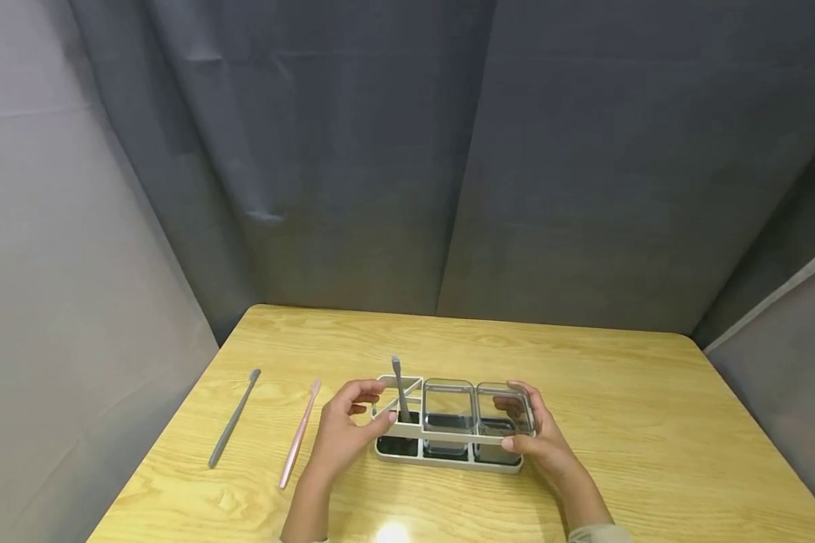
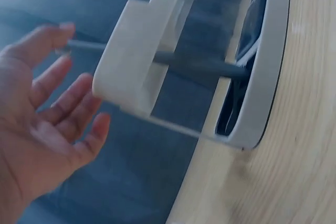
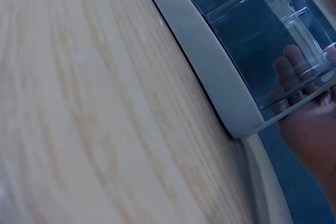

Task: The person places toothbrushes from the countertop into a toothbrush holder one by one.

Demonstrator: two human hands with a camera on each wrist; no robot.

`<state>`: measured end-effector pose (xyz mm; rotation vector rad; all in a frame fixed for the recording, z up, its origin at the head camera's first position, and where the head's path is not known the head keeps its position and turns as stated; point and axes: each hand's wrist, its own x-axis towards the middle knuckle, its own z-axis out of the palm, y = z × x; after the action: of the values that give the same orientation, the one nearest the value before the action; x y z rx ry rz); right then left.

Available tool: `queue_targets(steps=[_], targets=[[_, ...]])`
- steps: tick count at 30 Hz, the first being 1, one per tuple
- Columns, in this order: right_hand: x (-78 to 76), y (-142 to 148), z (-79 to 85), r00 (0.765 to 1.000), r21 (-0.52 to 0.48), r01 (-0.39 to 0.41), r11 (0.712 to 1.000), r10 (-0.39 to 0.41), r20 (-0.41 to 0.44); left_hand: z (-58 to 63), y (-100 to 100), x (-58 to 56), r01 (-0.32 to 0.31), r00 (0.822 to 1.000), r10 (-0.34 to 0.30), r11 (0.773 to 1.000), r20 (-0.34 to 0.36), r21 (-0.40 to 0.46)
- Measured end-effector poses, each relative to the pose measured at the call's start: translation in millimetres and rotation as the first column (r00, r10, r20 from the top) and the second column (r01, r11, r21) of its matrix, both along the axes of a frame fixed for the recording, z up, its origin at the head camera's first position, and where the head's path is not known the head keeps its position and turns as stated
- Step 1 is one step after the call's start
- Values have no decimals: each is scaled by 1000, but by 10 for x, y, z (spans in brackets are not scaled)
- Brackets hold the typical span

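A white holder (image 1: 448,445) with three compartments stands near the middle of the table (image 1: 652,422), towards its near edge; the left hand (image 1: 342,430) hovers at its left end, fingers (image 2: 52,108) spread and lightly bent, grasping nothing, close to the frame but not plainly touching it in the left wrist view; the right hand (image 1: 539,437) wraps round the right end, thumb on the near rail and fingers behind the right clear cup (image 1: 505,418), so it grips the holder there.

The step in hand looks like steadying or shifting the holder; to do it well, I judge the left hand should close on the left frame so both ends are held evenly; the base should stay level, since the grey toothbrush (image 1: 399,388) stands upright and loose in the left compartment and could tip; the clear cups sit only dropped into their slots, so any lift wants to be slow and straight.

Counted: one holder; two clear cups, the middle one (image 1: 448,415) and the right one; three toothbrushes, one grey standing in the holder, one grey toothbrush on the table (image 1: 234,418) at far left and one pink toothbrush (image 1: 300,434) just right of it, both lying well apart from the holder; two hands.
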<state>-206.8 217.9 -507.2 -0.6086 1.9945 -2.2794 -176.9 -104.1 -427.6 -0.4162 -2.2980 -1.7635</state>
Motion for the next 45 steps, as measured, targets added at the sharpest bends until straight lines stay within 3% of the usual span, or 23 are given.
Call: queue_targets(steps=[3, 8, 10, 18, 24, 32, 38, 45], targets=[[4, 6, 7, 1000, -4, 4, 1000, -4, -5, 106, -58, 71, 77, 997, -77, 997, 3, 0], [7, 7, -2, 1000, -5, -3, 1000, 3, -3, 188, -153, 122, 131, 991, -130, 990, 26, -42], [5, 8, -8, 1000, -8, 2, 1000, -2, 2, 160, -192, 114, 144, 989, -142, 988, 30, -49], [5, -8, 19, 1000, -11, 8, 1000, -8, 10, -181, -382, -42, 137, 990, -136, 990, 21, -22], [-5, 4, 35, 1000, 1, 7, 1000, -7, 10, -241, -493, -63, 126, 992, -125, 992, 21, -33], [10, 15, 11, 1000, 7, -1, 1000, 1, 10, -305, -664, -62, 62, 991, -58, 998, 123, -33], [7, 19, 2, 1000, 12, 2, 1000, -2, 9, -363, -797, -59, 48, 983, -42, 998, 181, -30], [3, 11, 22, 1000, 27, 1, 1000, -2, 17, -437, -987, -80, 42, 984, -32, 997, 176, -58]])
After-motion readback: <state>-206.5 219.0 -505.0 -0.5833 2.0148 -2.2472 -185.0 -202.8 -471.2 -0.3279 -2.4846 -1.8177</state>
